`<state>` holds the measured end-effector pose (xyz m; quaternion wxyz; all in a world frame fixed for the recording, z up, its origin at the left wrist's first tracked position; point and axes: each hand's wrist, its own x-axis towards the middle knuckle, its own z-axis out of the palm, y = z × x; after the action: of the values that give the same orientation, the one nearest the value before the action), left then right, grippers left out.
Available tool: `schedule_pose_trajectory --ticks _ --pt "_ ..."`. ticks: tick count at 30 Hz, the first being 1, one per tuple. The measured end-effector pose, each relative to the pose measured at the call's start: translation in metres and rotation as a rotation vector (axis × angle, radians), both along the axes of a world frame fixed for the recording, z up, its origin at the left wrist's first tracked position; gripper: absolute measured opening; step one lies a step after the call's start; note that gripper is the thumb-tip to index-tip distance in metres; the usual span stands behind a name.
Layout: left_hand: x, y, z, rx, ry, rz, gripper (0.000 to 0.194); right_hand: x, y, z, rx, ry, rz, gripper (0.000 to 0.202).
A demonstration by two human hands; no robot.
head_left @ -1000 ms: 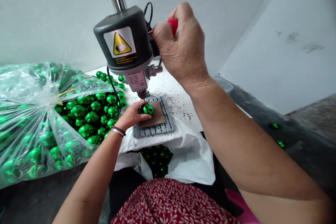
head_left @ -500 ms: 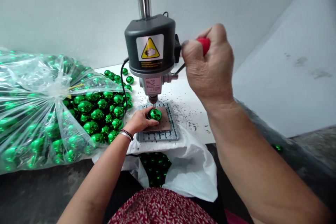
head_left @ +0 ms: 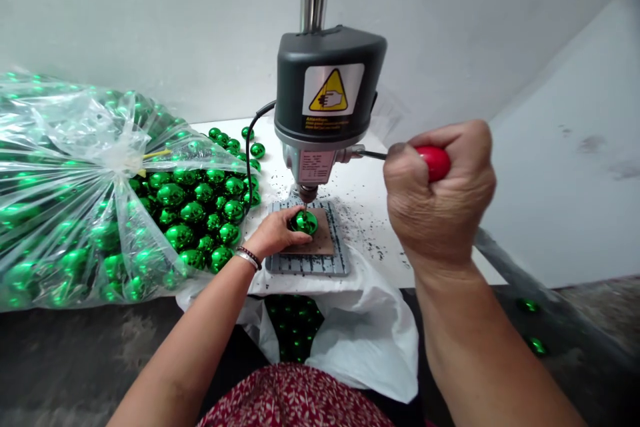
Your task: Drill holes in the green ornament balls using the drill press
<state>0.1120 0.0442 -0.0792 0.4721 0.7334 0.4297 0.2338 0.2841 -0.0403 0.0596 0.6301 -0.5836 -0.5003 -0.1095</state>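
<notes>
A shiny green ball (head_left: 308, 223) sits on a brown board (head_left: 324, 240) over the slotted grey base (head_left: 313, 265) of a bench drill press (head_left: 325, 87). My left hand (head_left: 278, 230) grips the ball from the left, thumb and fingers on either side. The drill bit (head_left: 305, 207) comes down at the ball's top; whether it has gone in, I cannot tell. My right hand (head_left: 440, 190) is closed around the drill's feed lever, whose red knob (head_left: 434, 163) shows between the fingers.
A clear plastic bag (head_left: 117, 160) full of green balls (head_left: 193, 212) lies open at left. Dark shavings (head_left: 370, 230) litter the white table (head_left: 395, 260). Below the front edge, a white sack (head_left: 370, 327) holds more balls. A black cord (head_left: 250, 153) hangs left of the drill.
My right hand has pulled the lever downward and outward. The drill bit appears lower against the ball. My left hand still holds the ball, and the whole view has shifted slightly.
</notes>
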Motion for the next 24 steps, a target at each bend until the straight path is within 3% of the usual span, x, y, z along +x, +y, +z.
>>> schedule_pose_trajectory --ticks 13,24 --pt "0.0 -0.003 0.002 0.014 0.018 0.018 0.064 0.001 -0.003 -0.02 0.055 -0.03 -0.065 0.013" --pt "-0.001 -0.002 -0.003 0.044 0.005 -0.016 0.058 0.004 -0.005 -0.054 0.161 -0.142 -0.086 0.012"
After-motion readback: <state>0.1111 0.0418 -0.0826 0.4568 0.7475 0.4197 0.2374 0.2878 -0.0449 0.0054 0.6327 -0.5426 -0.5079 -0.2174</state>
